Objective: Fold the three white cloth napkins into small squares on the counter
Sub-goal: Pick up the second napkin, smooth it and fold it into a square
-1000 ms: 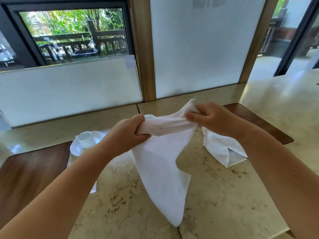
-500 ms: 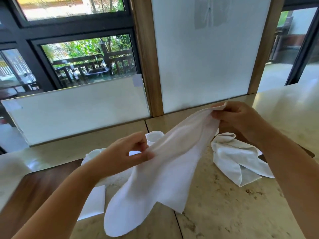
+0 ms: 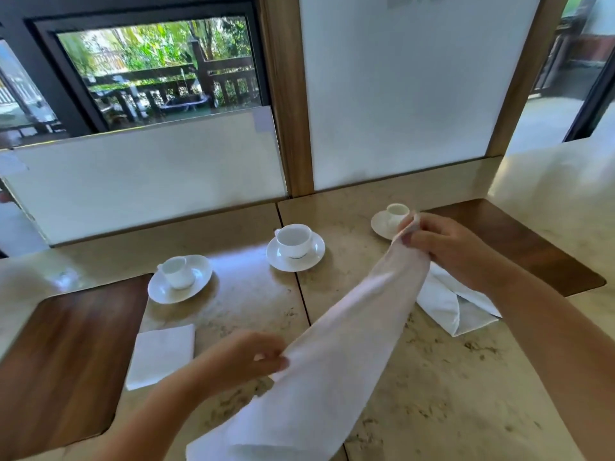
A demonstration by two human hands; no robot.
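Observation:
A white cloth napkin (image 3: 336, 347) stretches diagonally above the marble counter (image 3: 449, 387). My right hand (image 3: 442, 247) pinches its far corner near the back right. My left hand (image 3: 239, 357) grips its edge lower down at the front left, and the loose end droops toward the counter's near edge. A second napkin (image 3: 446, 301) lies rumpled on the counter under my right forearm. A third napkin (image 3: 161, 354), folded into a flat square, rests at the left near the dark wood inlay.
Three white cups on saucers stand along the back: left (image 3: 179, 277), middle (image 3: 295, 246), right (image 3: 387, 219). Dark wood panels (image 3: 60, 354) are set into the counter at both sides. Frosted glass and a wooden post (image 3: 286, 111) close off the back.
My hands have drawn apart, the right one moving back and right, the left one down toward me, pulling the napkin out long. The view has tilted down, and the cups now show.

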